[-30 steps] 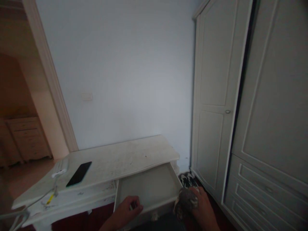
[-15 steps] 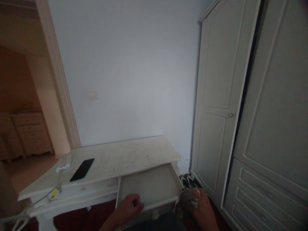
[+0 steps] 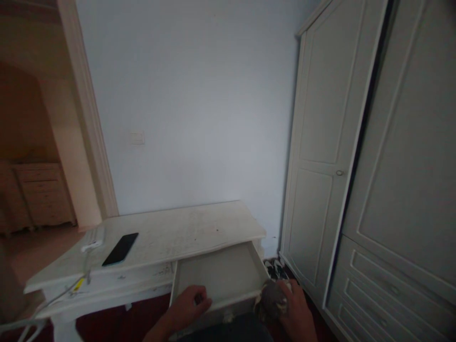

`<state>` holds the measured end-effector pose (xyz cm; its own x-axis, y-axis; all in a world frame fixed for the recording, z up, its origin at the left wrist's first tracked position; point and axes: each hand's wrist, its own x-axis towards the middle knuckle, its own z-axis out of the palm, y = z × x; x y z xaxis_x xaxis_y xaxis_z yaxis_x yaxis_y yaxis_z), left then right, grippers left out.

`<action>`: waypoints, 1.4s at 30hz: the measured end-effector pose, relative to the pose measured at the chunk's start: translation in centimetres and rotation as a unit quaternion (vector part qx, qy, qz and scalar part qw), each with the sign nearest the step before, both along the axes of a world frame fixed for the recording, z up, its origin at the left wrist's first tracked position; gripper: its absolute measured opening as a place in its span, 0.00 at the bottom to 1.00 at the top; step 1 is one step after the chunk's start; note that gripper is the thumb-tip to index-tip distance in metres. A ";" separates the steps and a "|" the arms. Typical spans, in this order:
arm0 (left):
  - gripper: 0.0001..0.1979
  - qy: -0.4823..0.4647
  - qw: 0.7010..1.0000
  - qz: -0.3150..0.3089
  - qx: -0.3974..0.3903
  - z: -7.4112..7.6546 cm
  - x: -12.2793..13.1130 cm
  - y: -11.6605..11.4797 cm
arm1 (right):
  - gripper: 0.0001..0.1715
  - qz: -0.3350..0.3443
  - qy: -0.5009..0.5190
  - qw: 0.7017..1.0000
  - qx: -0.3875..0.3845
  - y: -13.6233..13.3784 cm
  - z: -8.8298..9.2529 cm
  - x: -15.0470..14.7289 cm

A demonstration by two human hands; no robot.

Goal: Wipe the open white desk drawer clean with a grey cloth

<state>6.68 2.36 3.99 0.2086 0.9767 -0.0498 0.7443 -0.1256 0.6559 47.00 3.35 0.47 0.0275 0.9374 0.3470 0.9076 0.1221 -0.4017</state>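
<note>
A white desk [image 3: 199, 223] has its right drawer [image 3: 221, 275] pulled out, and the drawer's inside shows bare. Over the drawer's front left part is my left hand [image 3: 190, 304], its fingers curled with thumb and forefinger close together; whether something small is between them cannot be made out. At the drawer's front right corner, my right hand [image 3: 295, 308] is wrapped round a grey-brown bundle [image 3: 273, 299], which looks soft and has paler, ragged edges.
A black phone [image 3: 120, 249] and a white power strip [image 3: 93, 238] with a cable lie on the desk's left part. Shoes [image 3: 275, 269] stand on the floor beyond the drawer. A tall wardrobe [image 3: 320, 142] rises on the right.
The bundle and my right hand have shifted slightly left and down. My left hand has barely moved. The view has turned a little.
</note>
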 end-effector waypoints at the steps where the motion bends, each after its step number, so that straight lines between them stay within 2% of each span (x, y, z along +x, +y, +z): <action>1: 0.30 -0.001 1.000 0.002 0.001 0.0 0.0 0.0 | 0.35 0.000 -0.011 1.000 -0.011 -0.2 0.0 -0.3; 5: 0.28 0.001 1.000 0.007 0.002 -0.1 -0.1 0.1 | 0.32 -0.005 -0.039 0.999 -0.027 -0.9 0.7 -1.5; 9: 0.29 0.004 1.000 0.006 0.000 0.1 0.0 0.1 | 0.30 0.019 -0.058 0.998 -0.021 -1.3 1.6 -2.1; 13: 0.32 -0.003 1.000 0.003 -0.002 0.2 0.1 0.1 | 0.37 0.043 -0.084 0.995 -0.026 -1.4 1.9 -3.9; 19: 0.41 -0.043 0.999 0.011 -0.004 0.3 0.3 0.5 | 0.44 0.076 -0.079 0.992 -0.065 -1.9 2.6 -10.4; 23: 0.42 -0.116 0.993 -0.012 -0.027 1.0 0.6 0.6 | 0.44 0.129 -0.053 0.983 -0.119 -2.7 4.0 -15.3; 25: 0.45 -0.147 0.988 -0.009 -0.041 1.3 0.4 0.5 | 0.45 0.167 -0.049 0.976 -0.128 -3.1 4.2 -17.9; 29: 0.57 -0.175 0.983 0.032 -0.047 0.9 -0.3 0.5 | 0.56 0.246 -0.040 0.962 -0.110 -3.2 2.3 -23.1; 30: 0.60 -0.178 0.982 0.040 -0.047 0.6 -0.4 0.5 | 0.55 0.247 -0.038 0.962 -0.110 -3.1 1.7 -24.2; 32: 0.64 -0.180 0.981 0.052 -0.046 0.2 -0.6 0.7 | 0.44 0.227 -0.032 0.966 -0.117 -2.5 0.6 -25.4; 34: 0.64 -0.174 0.982 0.054 -0.039 -0.1 -0.5 0.8 | 0.39 0.218 -0.038 0.967 -0.125 -2.0 0.5 -25.3; 36: 0.60 -0.163 0.985 0.046 -0.028 -0.2 -0.3 0.9 | 0.39 0.220 -0.056 0.966 -0.122 -1.8 1.6 -23.9; 39: 0.49 -0.132 0.991 0.015 -0.017 0.0 -0.1 0.9 | 0.42 0.211 -0.074 0.969 -0.108 -1.8 4.4 -19.9; 42: 0.42 -0.099 0.995 -0.002 -0.013 0.1 0.0 0.7 | 0.36 0.179 -0.086 0.973 -0.114 -1.6 6.7 -14.5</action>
